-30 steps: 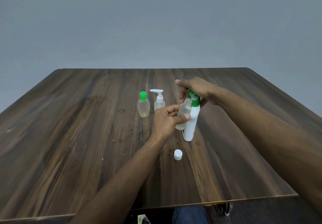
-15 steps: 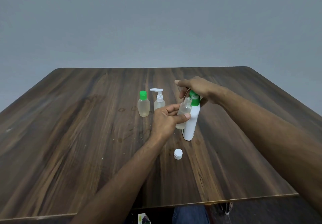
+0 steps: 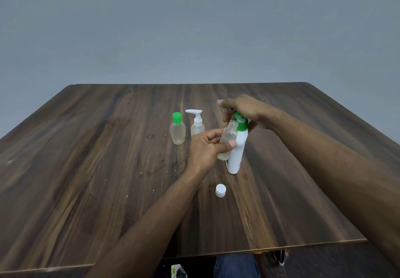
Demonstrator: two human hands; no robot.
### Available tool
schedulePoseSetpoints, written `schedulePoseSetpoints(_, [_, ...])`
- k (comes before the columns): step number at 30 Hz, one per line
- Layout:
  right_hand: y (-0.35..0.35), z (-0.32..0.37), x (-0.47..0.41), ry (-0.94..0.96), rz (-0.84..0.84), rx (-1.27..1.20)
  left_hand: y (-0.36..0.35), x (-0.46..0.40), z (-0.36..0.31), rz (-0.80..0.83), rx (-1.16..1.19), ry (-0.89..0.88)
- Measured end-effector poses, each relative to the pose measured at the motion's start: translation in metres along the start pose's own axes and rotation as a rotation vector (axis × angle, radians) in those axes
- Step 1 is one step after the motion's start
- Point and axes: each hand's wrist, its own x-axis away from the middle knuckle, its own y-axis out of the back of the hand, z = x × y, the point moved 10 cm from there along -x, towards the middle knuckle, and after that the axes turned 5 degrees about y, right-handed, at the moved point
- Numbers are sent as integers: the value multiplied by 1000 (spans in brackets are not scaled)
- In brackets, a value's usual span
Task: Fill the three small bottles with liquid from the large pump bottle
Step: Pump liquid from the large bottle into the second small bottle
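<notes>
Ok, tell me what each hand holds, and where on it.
Left hand grips the open small bottle around its body. Right hand rests on the large pump bottle at its green pump head.

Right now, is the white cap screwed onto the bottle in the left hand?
No, the white cap lies on the table, and the held bottle has an open neck.

Honestly hard to pin down, looks like a plain indoor room, maybe a bare recording setup: just a dark wood-grain table [image 3: 86, 169] pushed toward a blank grey wall [image 3: 194, 28], its far edge nearly meeting it.
</notes>
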Motion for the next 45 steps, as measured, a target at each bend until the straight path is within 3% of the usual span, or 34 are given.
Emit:
schedulePoseSetpoints(10, [2, -2, -3, 19, -65, 51, 0, -1, 2, 2, 6, 4])
schedulePoseSetpoints(17, [0, -2, 1, -15, 18, 6, 1, 0, 1, -8, 2, 5])
schedulePoseSetpoints(26, [1, -1, -1, 17, -47, 57, 0, 0, 1, -2, 14, 10])
schedulePoseSetpoints(45, [1, -3, 1, -27, -6, 9, 0, 1, 1, -11, 2, 2])
